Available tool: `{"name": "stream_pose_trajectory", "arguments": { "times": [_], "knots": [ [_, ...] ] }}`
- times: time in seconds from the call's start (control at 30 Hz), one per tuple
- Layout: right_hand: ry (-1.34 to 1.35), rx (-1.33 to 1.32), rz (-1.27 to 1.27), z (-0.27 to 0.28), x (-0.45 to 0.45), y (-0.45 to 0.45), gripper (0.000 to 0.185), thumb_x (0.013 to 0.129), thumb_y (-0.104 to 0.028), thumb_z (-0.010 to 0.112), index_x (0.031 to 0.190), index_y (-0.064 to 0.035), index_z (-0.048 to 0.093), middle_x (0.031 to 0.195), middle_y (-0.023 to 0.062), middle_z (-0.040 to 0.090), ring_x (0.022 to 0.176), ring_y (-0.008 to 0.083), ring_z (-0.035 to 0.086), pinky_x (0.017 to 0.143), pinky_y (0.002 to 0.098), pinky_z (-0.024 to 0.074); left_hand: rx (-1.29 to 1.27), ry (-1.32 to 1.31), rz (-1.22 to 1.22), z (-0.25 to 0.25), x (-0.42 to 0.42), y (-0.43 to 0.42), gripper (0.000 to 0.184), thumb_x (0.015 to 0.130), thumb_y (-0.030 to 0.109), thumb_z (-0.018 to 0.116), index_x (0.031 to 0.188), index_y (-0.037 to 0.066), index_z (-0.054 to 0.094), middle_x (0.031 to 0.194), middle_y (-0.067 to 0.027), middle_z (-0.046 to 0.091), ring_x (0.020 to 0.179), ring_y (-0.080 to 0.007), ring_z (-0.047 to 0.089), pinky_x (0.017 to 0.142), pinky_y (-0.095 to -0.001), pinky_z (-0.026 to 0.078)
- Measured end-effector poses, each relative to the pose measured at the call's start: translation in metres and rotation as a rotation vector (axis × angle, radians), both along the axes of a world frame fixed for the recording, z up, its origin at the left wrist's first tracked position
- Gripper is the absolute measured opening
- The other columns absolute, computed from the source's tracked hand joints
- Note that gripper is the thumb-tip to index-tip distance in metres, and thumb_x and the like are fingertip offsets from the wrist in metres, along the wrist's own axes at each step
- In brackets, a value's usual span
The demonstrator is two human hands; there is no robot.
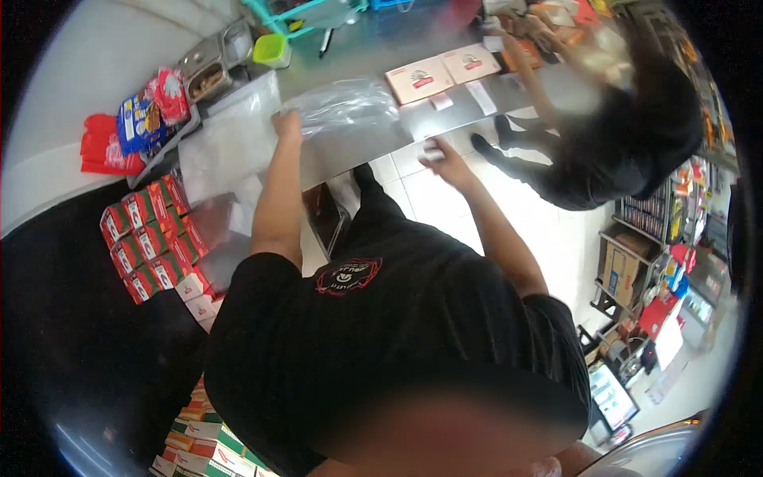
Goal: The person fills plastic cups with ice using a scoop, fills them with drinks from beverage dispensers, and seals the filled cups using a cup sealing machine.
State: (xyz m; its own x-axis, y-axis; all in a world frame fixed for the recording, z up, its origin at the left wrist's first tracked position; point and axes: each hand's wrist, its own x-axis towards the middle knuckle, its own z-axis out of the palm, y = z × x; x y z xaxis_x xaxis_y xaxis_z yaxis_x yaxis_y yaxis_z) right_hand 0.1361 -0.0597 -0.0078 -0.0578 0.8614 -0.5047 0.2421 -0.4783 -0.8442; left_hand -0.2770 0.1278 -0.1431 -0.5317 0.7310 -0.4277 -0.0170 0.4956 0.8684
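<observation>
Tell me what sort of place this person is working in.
Probably the kitchen or packing area of a takeaway food shop. The steel counter holds flat printed cartons and metal food pans, and small red and green boxes are stacked beside it.

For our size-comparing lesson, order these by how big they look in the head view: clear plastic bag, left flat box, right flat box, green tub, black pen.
Clear plastic bag
Left flat box and right flat box: look similar, nearness makes it unsure
Green tub
Black pen
</observation>
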Motion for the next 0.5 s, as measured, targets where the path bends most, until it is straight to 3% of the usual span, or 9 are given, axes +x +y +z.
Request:
{"name": "stream_pose_trajectory", "arguments": {
  "times": [0.03,0.07,0.1,0.13,0.17,0.27,0.37,0.47,0.5],
  "knots": [
    [-0.055,0.072,-0.028,-0.020,0.031,-0.052,0.068,0.089,-0.035,0.084,0.144,-0.0071,0.057,0.119,0.0114,0.068,0.077,0.0139,0.066,0.063,0.0289,0.0522,-0.092,-0.079,0.009,-0.017,-0.011,0.010,0.064,0.091,0.012,0.067,0.149,0.003,0.044,0.130,-0.0121,0.060,0.112,-0.0233,0.060,0.095,-0.0376,0.050],
    [-0.101,-0.058,-0.097,-0.030,0.064,-0.107,0.064,0.092,-0.035,0.081,0.143,-0.0046,0.058,0.100,0.0085,0.072,0.073,0.0130,0.065,0.064,0.0294,0.0525,-0.126,-0.132,-0.002,-0.018,-0.005,0.016,0.063,0.091,0.013,0.066,0.149,0.003,0.043,0.131,-0.0122,0.060,0.113,-0.0236,0.060,0.096,-0.0379,0.050],
    [-0.188,-0.096,-0.189,-0.012,0.086,-0.163,0.061,0.094,-0.036,0.078,0.141,-0.0025,0.059,0.086,0.0063,0.072,0.070,0.0128,0.064,0.065,0.0296,0.0526,-0.119,-0.131,-0.057,-0.013,0.007,0.009,0.063,0.092,0.014,0.066,0.150,0.003,0.043,0.132,-0.0124,0.059,0.114,-0.0239,0.059,0.096,-0.0382,0.050],
    [-0.125,-0.063,-0.361,-0.043,0.117,-0.236,0.058,0.094,-0.036,0.078,0.139,-0.0024,0.061,0.087,0.0076,0.072,0.070,0.0126,0.064,0.065,0.0299,0.0529,-0.097,-0.104,-0.153,-0.011,0.025,0.003,0.063,0.092,0.015,0.065,0.150,0.003,0.043,0.133,-0.0125,0.058,0.115,-0.0242,0.059,0.097,-0.0384,0.049],
    [-0.177,-0.196,-0.433,-0.033,0.143,-0.300,0.044,0.098,-0.030,0.073,0.134,-0.0054,0.064,0.089,0.0057,0.071,0.079,0.0134,0.066,0.067,0.0298,0.0524,-0.079,-0.088,-0.286,0.002,0.067,-0.008,0.063,0.093,0.016,0.065,0.150,0.003,0.043,0.134,-0.0126,0.058,0.116,-0.0245,0.059,0.098,-0.0387,0.049],
    [-0.513,-0.442,-0.719,-0.039,0.181,-0.497,0.060,0.087,-0.052,0.077,0.124,-0.0060,0.070,0.100,0.0185,0.077,0.096,0.0331,0.074,0.089,0.0425,0.0570,-0.118,-0.055,-0.857,0.007,0.267,-0.069,0.063,0.094,0.019,0.063,0.151,0.003,0.042,0.137,-0.0131,0.056,0.119,-0.0253,0.057,0.099,-0.0395,0.048],
    [-0.484,-0.346,-1.053,-0.040,0.184,-0.632,0.058,0.086,-0.054,0.074,0.119,-0.0073,0.072,0.117,0.0237,0.073,0.115,0.0399,0.067,0.100,0.0460,0.0520,-0.258,0.122,-1.516,0.005,0.480,-0.177,0.063,0.096,0.022,0.061,0.152,0.004,0.041,0.140,-0.0135,0.054,0.121,-0.0262,0.056,0.101,-0.0403,0.047],
    [-0.383,-0.346,-1.339,-0.034,0.186,-0.704,0.055,0.089,-0.053,0.072,0.118,-0.0062,0.071,0.115,0.0218,0.073,0.109,0.0371,0.070,0.093,0.0472,0.0549,-0.351,0.416,-2.060,0.029,0.622,-0.309,0.063,0.097,0.025,0.060,0.153,0.004,0.040,0.143,-0.0139,0.053,0.124,-0.0270,0.055,0.103,-0.0411,0.046],
    [-0.162,-0.382,-1.332,-0.036,0.189,-0.720,0.058,0.089,-0.052,0.072,0.121,-0.0041,0.069,0.115,0.0199,0.073,0.103,0.0352,0.072,0.086,0.0476,0.0569,-0.353,0.483,-2.198,0.042,0.658,-0.353,0.063,0.098,0.026,0.059,0.154,0.004,0.040,0.144,-0.0141,0.052,0.125,-0.0273,0.055,0.104,-0.0414,0.046]
  ]
}}
